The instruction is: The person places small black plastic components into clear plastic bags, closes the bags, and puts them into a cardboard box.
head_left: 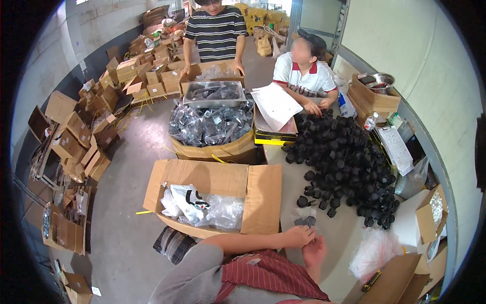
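Note:
My left hand (pixel 297 236) and my right hand (pixel 315 251) meet over the near part of the worktable. Between their closed fingertips is the near end of a small clear plastic bag (pixel 305 221) with a dark grey piece inside. The fingers partly hide the bag's near end. Just beyond it, a large heap of small black plastic parts (pixel 344 162) spreads over the tabletop (pixel 288 182), with a few loose ones at its near edge. To the left of my hands stands an open cardboard box (pixel 263 197) with clear plastic bags (pixel 223 212) in it.
A large carton (pixel 217 153) of bagged dark parts bears a metal tray (pixel 190 101). One person (pixel 217 35) stands behind it; another (pixel 304 76) sits at the heap. On the right are thin plastic bags (pixel 373 251), a box cutter (pixel 371 281), a clipboard (pixel 396 147) and cartons.

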The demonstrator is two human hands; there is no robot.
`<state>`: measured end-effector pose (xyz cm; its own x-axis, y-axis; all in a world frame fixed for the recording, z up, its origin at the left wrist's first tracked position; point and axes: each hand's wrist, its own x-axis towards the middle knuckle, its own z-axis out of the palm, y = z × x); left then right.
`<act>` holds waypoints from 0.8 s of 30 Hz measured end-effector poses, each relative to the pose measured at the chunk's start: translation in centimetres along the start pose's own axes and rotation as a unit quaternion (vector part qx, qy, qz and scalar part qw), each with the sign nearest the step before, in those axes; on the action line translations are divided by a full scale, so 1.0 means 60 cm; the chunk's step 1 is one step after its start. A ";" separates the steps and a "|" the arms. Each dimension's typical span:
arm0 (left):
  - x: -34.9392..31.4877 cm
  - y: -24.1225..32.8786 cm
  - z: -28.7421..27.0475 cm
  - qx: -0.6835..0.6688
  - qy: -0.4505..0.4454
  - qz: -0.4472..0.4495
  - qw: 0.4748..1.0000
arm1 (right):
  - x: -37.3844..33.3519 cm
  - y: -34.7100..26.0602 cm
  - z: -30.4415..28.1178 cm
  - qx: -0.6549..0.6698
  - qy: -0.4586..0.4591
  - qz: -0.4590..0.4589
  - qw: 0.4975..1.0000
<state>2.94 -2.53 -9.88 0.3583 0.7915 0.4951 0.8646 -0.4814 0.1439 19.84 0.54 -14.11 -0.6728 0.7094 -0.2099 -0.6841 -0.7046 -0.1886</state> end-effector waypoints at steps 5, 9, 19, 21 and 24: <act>-0.007 -0.008 0.003 0.017 0.068 0.059 0.996 | 0.005 0.017 0.038 -0.102 0.020 -0.027 0.994; -0.005 -0.005 -0.013 -0.035 -0.051 0.057 0.996 | 0.006 0.017 0.040 -0.063 0.001 -0.020 0.998; -0.013 0.005 0.006 -0.074 0.035 0.049 0.995 | 0.005 0.020 0.031 -0.014 -0.002 -0.012 1.000; -0.014 0.007 -0.004 -0.089 -0.008 0.043 0.995 | 0.002 0.021 0.033 -0.011 0.001 -0.012 1.000; -0.020 0.007 0.004 -0.112 -0.072 0.045 0.990 | -0.006 0.025 0.048 -0.001 -0.010 -0.004 1.000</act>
<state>2.99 -3.57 -10.61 0.4914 0.7792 0.3891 0.7329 -0.6113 0.2987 18.21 -0.73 -11.56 -0.6731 0.7150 -0.1892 -0.6887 -0.6992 -0.1921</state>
